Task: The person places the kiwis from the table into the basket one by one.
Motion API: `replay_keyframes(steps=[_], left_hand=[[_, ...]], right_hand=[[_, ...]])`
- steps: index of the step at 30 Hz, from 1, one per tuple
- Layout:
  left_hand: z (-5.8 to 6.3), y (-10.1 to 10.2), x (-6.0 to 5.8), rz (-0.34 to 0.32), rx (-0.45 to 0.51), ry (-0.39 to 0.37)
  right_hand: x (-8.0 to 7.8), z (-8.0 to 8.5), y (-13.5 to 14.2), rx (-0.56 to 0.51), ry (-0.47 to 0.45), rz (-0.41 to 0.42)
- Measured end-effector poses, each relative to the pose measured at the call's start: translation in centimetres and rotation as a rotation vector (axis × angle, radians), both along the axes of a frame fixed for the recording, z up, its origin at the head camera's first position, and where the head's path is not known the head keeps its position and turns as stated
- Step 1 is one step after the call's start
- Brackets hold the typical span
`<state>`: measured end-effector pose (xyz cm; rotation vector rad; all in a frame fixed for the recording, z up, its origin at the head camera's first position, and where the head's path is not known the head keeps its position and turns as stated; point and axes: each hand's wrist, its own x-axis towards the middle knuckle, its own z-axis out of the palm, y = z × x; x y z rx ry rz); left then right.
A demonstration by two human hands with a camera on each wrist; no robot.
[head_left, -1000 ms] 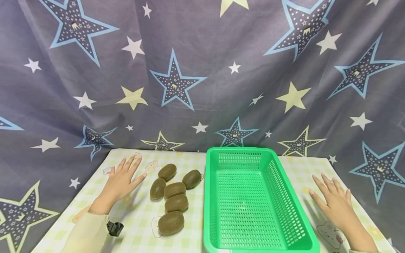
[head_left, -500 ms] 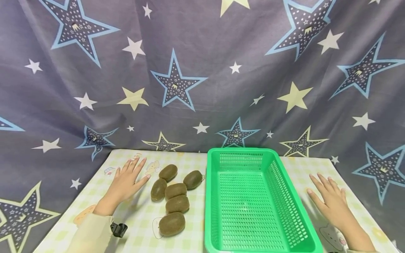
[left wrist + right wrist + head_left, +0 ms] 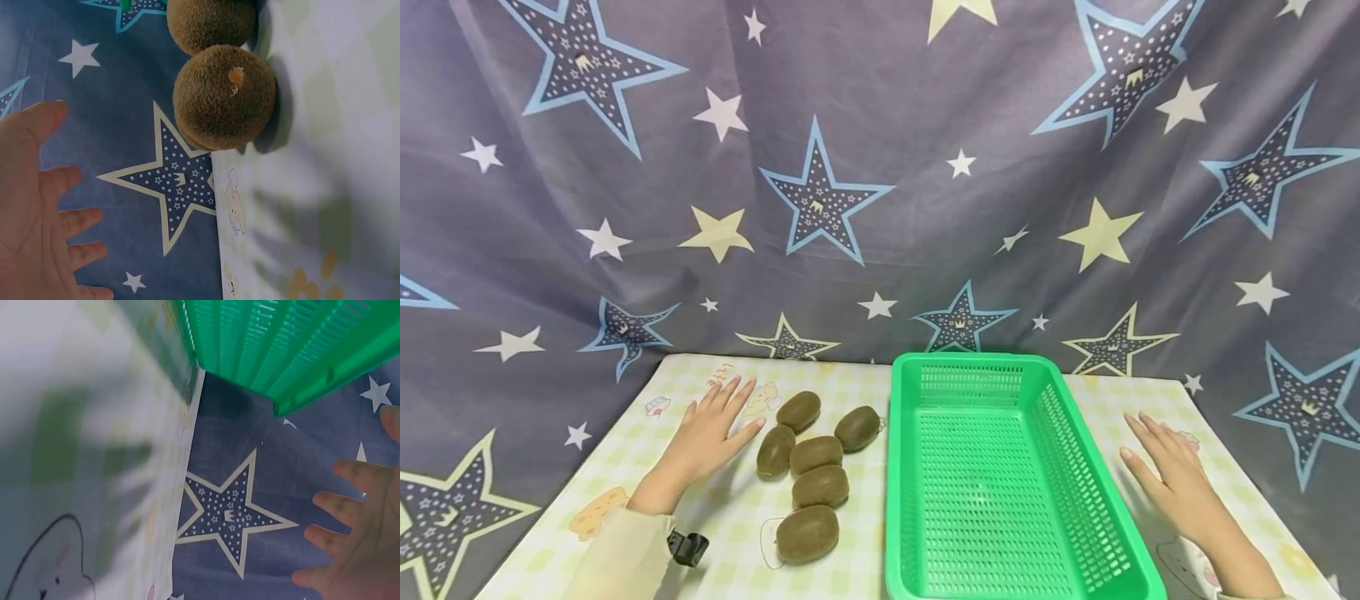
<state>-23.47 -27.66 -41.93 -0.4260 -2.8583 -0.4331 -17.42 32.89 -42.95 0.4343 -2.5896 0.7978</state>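
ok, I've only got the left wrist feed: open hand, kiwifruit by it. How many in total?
Observer: Six kiwifruit, going by the head view.
Operator: What's to the right of them?
Observer: A green perforated basket, with its open top facing up.
Operator: Other hand in it?
Observer: No. The right hand is off to the right of the basket, not touching it.
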Motion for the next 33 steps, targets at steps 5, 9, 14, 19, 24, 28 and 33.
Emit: replay_keyframes(steps=[5, 9, 14, 19, 24, 28, 33], left_hand=[[-0.6, 0.2, 0.0, -0.028, 0.039, -0.002], [-0.9, 0.2, 0.0, -0.041, 0.074, -0.011], [-1.3, 0.1, 0.2, -0.048, 0.117, -0.020], [-1.9, 0.0, 0.3, -0.067, 0.173, -0.034], [-2.5, 0.1, 0.0, -0.096, 0.222, -0.027], [-2.9, 0.4, 0.0, -0.106, 0.248, -0.034], [-3.4, 0.9, 0.2, -0.108, 0.281, -0.066]], right_hand=[[0.2, 0.3, -0.7, -0.090, -0.053, 0.069], [0.2, 0.3, -1.3, -0.141, -0.068, 0.106], [0.1, 0.0, -2.1, -0.152, -0.094, 0.130], [0.0, 0.0, -2.6, -0.195, -0.147, 0.184], [-0.3, 0.1, -2.9, -0.273, -0.193, 0.216], [-0.6, -0.1, -3.1, -0.318, -0.197, 0.221], [-0.7, -0.2, -3.4, -0.352, -0.212, 0.223]])
